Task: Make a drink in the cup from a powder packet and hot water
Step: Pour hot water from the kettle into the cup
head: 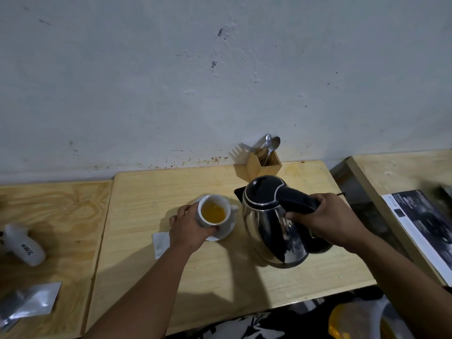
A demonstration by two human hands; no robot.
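Observation:
A white cup (210, 222) with orange-yellow liquid inside stands on a white saucer (226, 232) on the middle wooden table. My left hand (188, 228) wraps around the cup's near side. To the right is a steel electric kettle (266, 221) with a black lid and handle, its spout pointing toward the cup. My right hand (325, 218) grips the kettle's handle. A white paper packet (160, 243) lies flat beside my left wrist, partly hidden by it.
A wooden cutlery box (263, 165) with spoons and a fork stands by the wall behind the kettle. On the left table lie a white bottle (24, 245) and silver foil packets (27, 302). A printed box (423, 228) lies on the right table.

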